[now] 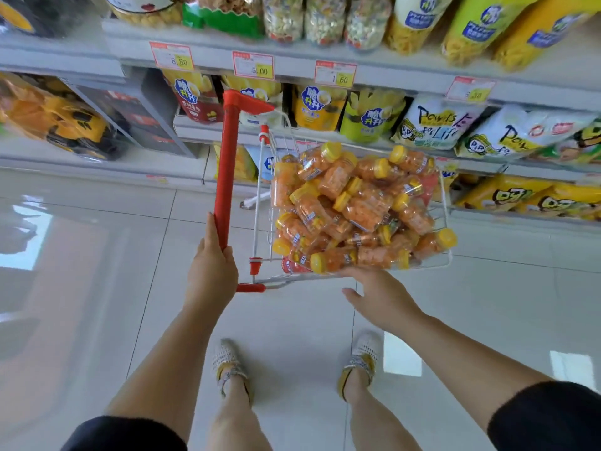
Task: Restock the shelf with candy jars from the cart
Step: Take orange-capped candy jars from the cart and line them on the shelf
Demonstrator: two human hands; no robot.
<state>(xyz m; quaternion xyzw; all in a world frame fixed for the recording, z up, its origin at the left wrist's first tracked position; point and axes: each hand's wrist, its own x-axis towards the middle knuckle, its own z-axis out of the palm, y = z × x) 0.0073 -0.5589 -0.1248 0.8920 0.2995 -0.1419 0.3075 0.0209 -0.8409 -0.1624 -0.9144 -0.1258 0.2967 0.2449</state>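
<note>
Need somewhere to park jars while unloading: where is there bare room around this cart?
Bare floor tiles lie left of the red handle and between the cart basket and the shoes. Crowded: the basket is heaped with candy jars, and the shelves ahead are packed with snack bags.

A price tag point(171, 56) on the shelf edge point(211, 59) reads 8.80, the next tag point(253, 65) 5.00; a white bag point(432, 123) says "Life"

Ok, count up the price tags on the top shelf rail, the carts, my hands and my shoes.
Price tags: 4
Cart: 1
Hands: 2, left hand and right hand
Shoes: 2
Total: 9
</note>
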